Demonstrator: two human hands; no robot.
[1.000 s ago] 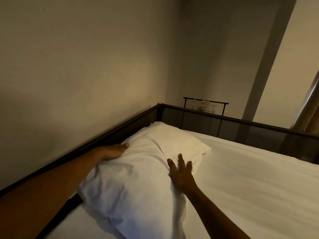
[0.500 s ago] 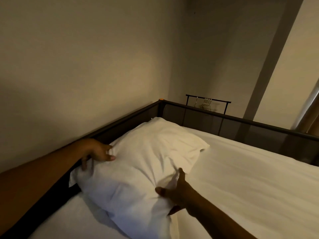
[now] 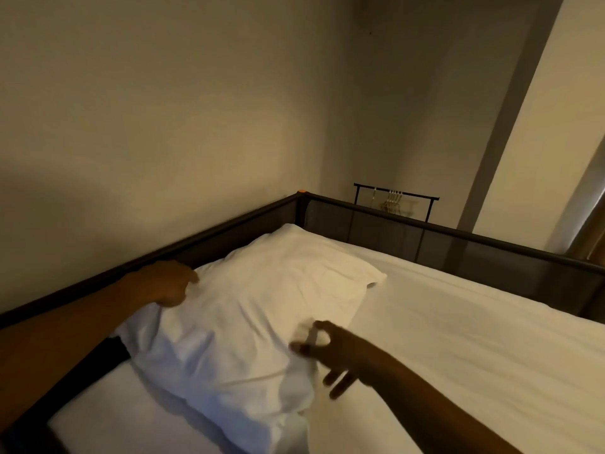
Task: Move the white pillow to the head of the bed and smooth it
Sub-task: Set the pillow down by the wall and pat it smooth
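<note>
— What's different from a moment ago?

— The right hand (image 3: pixel 330 352) was flat on the white pillow (image 3: pixel 262 309) a second back; now it's at the pillow's near right edge, thumb and forefinger closing on a bit of cloth, the other fingers loose and hanging down (it's blurred, so I can't swear to the pinch). The left hand (image 3: pixel 170 283) has curled its fingers over the pillow's left edge, by the side rail (image 3: pixel 209 237).

— And the pillow?

— On the mattress (image 3: pixel 458 339), its far end near the corner where the side rail meets the end rail (image 3: pixel 425 234). Placed, I'd judge; this looks like tugging out wrinkles.

— Anything in the way?

— Only the rails crowding its left side. A clothes rack (image 3: pixel 396 199) stands beyond the bed, well clear.
</note>
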